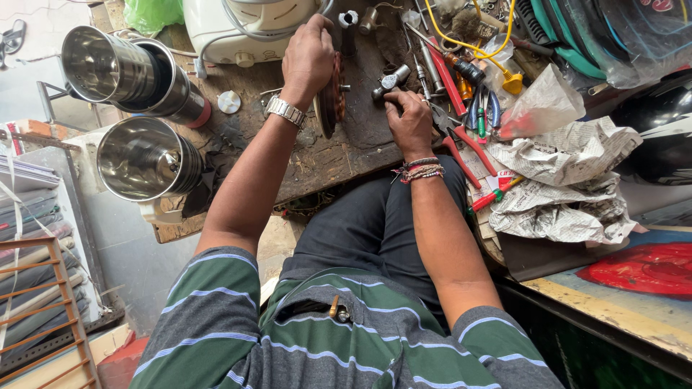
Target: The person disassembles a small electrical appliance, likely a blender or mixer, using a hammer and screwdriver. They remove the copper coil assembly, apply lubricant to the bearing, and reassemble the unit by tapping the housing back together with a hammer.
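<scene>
Left hand (308, 59) grips the coppery motor armature (332, 97) upright on my workbench (317, 158), while my right hand (409, 119) closes around a small hammer (391, 81).

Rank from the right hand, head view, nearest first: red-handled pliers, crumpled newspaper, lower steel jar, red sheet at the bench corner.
From the right hand:
1. Red-handled pliers, right beside it.
2. Crumpled newspaper, farther right.
3. Lower steel jar, far left.
4. Red sheet, lower right; close to the jar's rank.
</scene>
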